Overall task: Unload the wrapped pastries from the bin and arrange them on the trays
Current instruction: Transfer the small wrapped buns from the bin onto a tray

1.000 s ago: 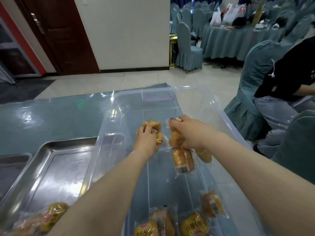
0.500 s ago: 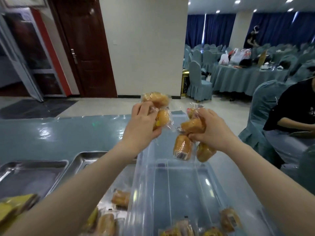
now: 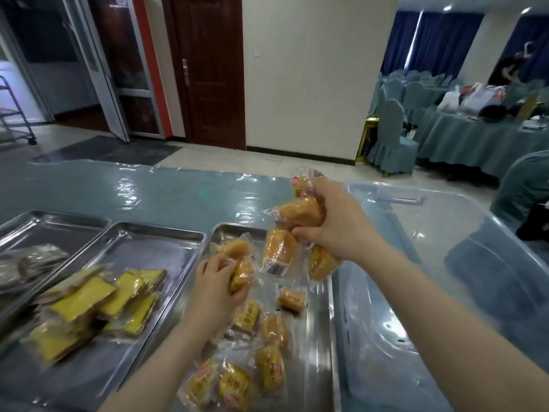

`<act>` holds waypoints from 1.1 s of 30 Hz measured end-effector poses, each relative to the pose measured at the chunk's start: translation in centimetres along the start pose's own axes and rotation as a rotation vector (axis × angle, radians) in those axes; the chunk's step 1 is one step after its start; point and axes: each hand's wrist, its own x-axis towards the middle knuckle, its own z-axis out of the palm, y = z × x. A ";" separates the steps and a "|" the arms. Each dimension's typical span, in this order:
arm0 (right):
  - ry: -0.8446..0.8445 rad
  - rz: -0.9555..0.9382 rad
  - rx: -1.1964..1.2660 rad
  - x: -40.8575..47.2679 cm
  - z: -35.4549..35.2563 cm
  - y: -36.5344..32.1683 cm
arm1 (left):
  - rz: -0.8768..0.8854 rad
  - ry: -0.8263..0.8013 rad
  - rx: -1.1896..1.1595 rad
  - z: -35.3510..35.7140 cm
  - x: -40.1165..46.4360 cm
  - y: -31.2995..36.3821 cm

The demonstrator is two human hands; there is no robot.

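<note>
Two buns (image 3: 237,260) are clamped in the left hand (image 3: 215,288), low over the tray (image 3: 319,316); a bunch (image 3: 297,233) hangs lengthwise from the closed right hand (image 3: 338,224), higher, near the bin (image 3: 463,263).

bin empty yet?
Cannot tell. The visible part of the bin shows no pastries, but its near end is out of frame. Both hands hold wrapped pastries over the tray.

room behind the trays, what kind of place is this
Probably a hotel banquet hall being set up. Round tables with blue cloths, chairs in matching fabric covers and dark blue curtains fill the back, while steel trays of wrapped pastries sit in front.
</note>
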 end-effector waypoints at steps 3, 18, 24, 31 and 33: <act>-0.150 0.026 -0.022 -0.7 5.0 -0.6 | -0.060 -0.122 0.013 0.9 -1.9 -3.8; -0.415 0.457 -0.023 -5.7 18.8 1.9 | -0.166 -0.335 -0.713 1.2 -3.9 -9.7; -0.432 0.385 -0.021 -5.2 19.1 2.7 | -0.292 -0.176 -0.752 0.2 -5.3 -10.5; -0.204 0.229 -0.036 -5.2 12.8 -1.5 | -0.329 -0.131 -0.816 -2.8 -4.3 -6.0; -0.142 0.190 -0.014 -6.0 9.9 -2.4 | -0.296 -0.137 -0.838 -3.0 -3.7 -3.6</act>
